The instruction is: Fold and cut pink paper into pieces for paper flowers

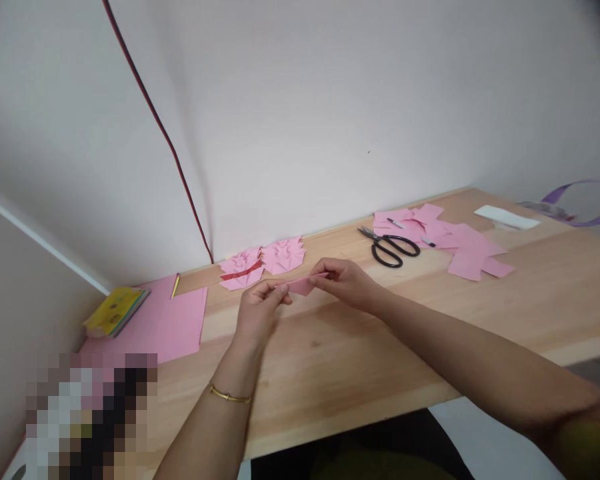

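Observation:
Between both hands, a small folded piece of pink paper is held up over the wooden table. My left hand pinches its left end between thumb and fingers. Its right end is gripped by my right hand, thumb underneath and fingers above. Just behind the hands lie two pleated pink paper pieces, a left one with a red strip across it and a right one. Part of the held paper is hidden by my fingers.
Black-handled scissors lie to the right, beside scattered pink paper cutouts with pens on them. A white strip is farther right. At left are large pink sheets, a yellow packet and a yellow pencil-like stick. A cable hangs along the wall.

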`<state>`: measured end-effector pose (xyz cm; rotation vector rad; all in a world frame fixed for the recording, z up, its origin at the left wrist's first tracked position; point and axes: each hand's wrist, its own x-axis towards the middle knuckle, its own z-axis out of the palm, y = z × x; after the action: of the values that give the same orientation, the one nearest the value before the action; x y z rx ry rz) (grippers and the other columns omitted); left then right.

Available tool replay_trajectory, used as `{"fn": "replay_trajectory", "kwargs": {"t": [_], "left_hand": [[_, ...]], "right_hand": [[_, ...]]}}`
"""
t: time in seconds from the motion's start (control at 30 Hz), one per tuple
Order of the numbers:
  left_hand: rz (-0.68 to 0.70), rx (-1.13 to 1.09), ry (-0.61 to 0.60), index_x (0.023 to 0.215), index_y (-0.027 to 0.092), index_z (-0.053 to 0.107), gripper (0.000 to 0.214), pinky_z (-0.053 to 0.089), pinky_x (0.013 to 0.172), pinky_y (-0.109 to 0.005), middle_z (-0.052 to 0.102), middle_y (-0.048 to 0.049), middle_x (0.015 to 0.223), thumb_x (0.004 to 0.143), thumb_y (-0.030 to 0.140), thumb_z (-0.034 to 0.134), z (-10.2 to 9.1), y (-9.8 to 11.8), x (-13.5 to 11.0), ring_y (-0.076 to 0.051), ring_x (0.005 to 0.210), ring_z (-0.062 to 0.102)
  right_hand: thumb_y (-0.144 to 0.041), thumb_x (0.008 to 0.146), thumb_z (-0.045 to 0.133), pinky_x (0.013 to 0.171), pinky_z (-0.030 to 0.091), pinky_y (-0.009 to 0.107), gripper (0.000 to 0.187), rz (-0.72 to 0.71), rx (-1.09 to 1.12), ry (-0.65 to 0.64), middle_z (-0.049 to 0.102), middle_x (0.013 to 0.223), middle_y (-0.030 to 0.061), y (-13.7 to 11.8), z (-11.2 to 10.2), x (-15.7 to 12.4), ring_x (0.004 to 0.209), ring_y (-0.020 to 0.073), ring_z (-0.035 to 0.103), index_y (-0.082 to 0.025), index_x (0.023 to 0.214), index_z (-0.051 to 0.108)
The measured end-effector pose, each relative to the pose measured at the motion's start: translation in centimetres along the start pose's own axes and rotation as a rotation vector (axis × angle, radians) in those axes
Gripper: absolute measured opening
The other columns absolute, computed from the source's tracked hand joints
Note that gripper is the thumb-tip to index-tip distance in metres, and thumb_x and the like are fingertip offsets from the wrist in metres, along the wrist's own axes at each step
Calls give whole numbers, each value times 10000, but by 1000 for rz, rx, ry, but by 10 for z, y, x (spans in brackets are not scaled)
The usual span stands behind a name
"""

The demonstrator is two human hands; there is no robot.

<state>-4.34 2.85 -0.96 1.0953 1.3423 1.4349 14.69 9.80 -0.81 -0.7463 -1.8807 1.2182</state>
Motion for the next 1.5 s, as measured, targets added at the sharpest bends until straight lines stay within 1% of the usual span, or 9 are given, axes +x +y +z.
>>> {"fn": "replay_trajectory", "kwargs": {"t": [0.2, 0.33, 0.4, 0.47, 0.77, 0.93, 1.03, 1.37, 1.5], "left_hand": [[-5, -110, 36, 748, 141, 687, 186, 473, 672, -238, 629, -5, 601, 703, 319, 715, -1, -4, 2, -98, 601, 570], [130, 157, 65, 786, 160, 699, 163, 471, 708, -251, 649, -10, 656, 755, 318, 674, -1, 1, -2, -114, 654, 587], [231, 300, 16, 810, 170, 702, 157, 464, 705, -248, 659, -15, 696, 797, 309, 631, 2, 4, -6, -121, 681, 595], [305, 364, -34, 833, 180, 699, 150, 465, 686, -245, 666, -17, 730, 823, 292, 600, 6, 6, -10, -121, 682, 599], [370, 420, -140, 853, 188, 668, 132, 479, 663, -249, 673, -40, 855, 852, 261, 558, 13, 3, -15, -122, 683, 615], [358, 412, -73, 800, 185, 667, 146, 444, 679, -247, 641, -13, 720, 842, 287, 571, 5, 8, -12, -130, 691, 587], [344, 388, -38, 734, 178, 651, 171, 429, 702, -250, 627, -11, 687, 831, 301, 581, 0, 11, -9, -135, 689, 568], [232, 331, -9, 665, 167, 644, 198, 424, 688, -240, 622, -13, 662, 786, 322, 619, 1, 6, -5, -126, 655, 551], [99, 199, 36, 650, 154, 637, 200, 441, 659, -237, 621, -10, 612, 743, 331, 655, 1, 2, -2, -113, 606, 551]], "right_hand": [[-383, 815, 587, 607, 405, 255, 237, 0, -83, -26, 626, 723, 23, 4, -4, 2, 658, 128, 535, -158, 777, 653], [-296, 808, 602, 736, 436, 301, 156, -247, -283, 56, 680, 864, 59, 4, -1, 2, 790, 162, 587, -176, 887, 663], [-271, 793, 621, 785, 424, 322, 156, -375, -378, 106, 691, 886, 65, 2, 3, 1, 824, 175, 594, -181, 914, 661], [-272, 799, 619, 777, 410, 321, 118, -421, -449, 104, 694, 833, 52, 0, 7, 0, 792, 172, 594, -186, 865, 665], [-160, 714, 623, 689, 387, 267, 53, -373, -451, 89, 634, 673, 9, -4, 16, -4, 675, 133, 554, -178, 666, 613], [-95, 671, 571, 603, 389, 232, 93, -281, -327, 72, 621, 680, 11, -5, 8, -3, 657, 125, 537, -176, 625, 567], [-69, 638, 542, 636, 406, 246, 110, -227, -308, 50, 617, 702, 11, -2, -1, -1, 670, 128, 540, -177, 622, 554], [-112, 638, 533, 604, 369, 232, 68, -80, -402, -14, 587, 647, -7, -5, -16, 2, 631, 118, 512, -172, 609, 543], [-167, 693, 539, 621, 380, 236, 50, -10, -379, -54, 613, 686, 4, -3, -17, 2, 660, 124, 526, -172, 662, 579]]}}
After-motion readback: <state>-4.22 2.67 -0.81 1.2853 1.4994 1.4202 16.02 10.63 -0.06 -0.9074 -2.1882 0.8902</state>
